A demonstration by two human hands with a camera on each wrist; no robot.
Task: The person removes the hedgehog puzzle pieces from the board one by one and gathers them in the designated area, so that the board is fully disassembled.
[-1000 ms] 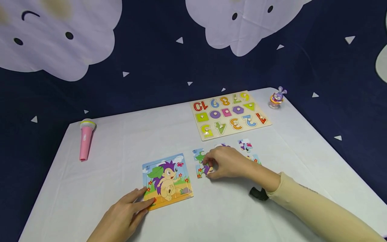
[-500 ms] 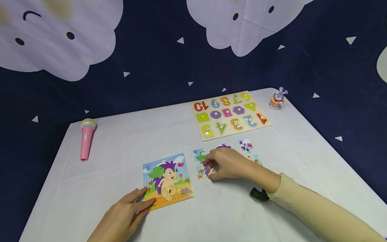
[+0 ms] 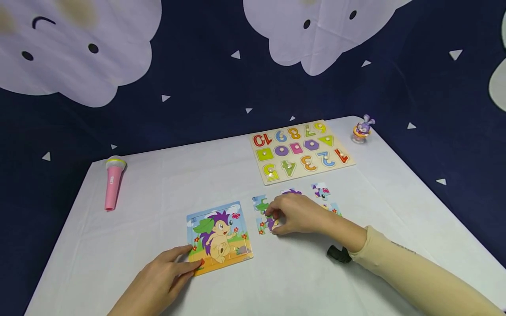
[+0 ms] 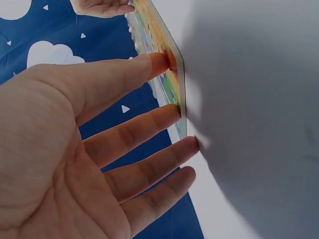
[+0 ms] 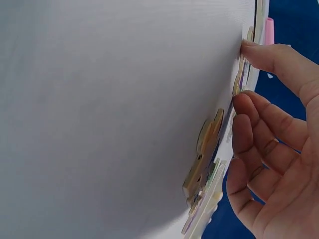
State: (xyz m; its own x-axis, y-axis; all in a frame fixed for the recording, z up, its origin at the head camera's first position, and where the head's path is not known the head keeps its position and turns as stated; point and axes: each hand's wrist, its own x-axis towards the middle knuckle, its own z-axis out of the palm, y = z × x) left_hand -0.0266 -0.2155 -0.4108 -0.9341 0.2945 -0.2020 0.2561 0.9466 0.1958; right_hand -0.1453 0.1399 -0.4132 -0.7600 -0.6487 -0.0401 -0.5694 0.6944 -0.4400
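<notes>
My left hand (image 3: 158, 272) rests at the lower left corner of a square hedgehog jigsaw puzzle (image 3: 221, 235). The thumb lies on its face and a finger touches its edge, as the left wrist view shows; the fingers are fairly straight. To the right, my right hand (image 3: 296, 213) pinches a purple-and-beige puzzle piece (image 3: 272, 223) between thumb and index finger, low over the table. Around it lie a leaf piece (image 3: 259, 202), a flower piece (image 3: 261, 226), a purple piece (image 3: 291, 191) and a butterfly piece (image 3: 320, 191). My right hand partly hides the pieces behind it.
A wooden number-and-shape board (image 3: 302, 151) lies behind the pieces. On the left is a pink toy microphone (image 3: 113, 182); a purple rabbit figurine (image 3: 361, 129) stands at the back right. A black object (image 3: 338, 254) shows beneath my right forearm. All sit on a white-covered table (image 3: 166, 184).
</notes>
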